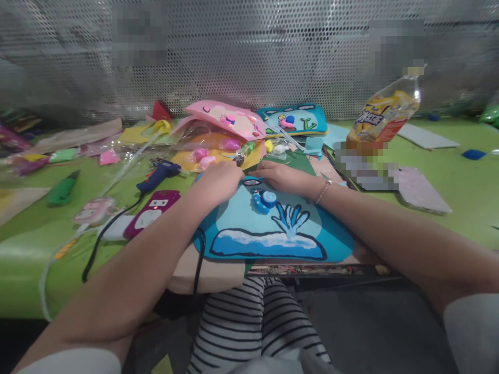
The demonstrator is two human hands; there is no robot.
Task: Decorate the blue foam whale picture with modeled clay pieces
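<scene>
A blue panel [339,239], rounded at the corners, lies before me at the near table edge. It bears a raised blue snail [265,200], a painted plant [291,221] and a white-and-blue wave shape [265,244] outlined in black. My left hand [225,179] is at the panel's far edge, its fingers curled and closed. Beside it, my right hand [278,176] rests over the same edge with fingers bent and pressed together, pointing toward the left. The two sets of fingertips are close together. Whatever they pinch is hidden or too small to make out.
To the left are a blue glue gun [158,174], a purple power strip [152,213] and a green cutter [63,189]. Behind lie a pink decorated case [226,119], a blue one [294,119] and colourful clay packets [206,156]. A bottle [384,114] stands right. A black cord [199,259] crosses the panel's left end.
</scene>
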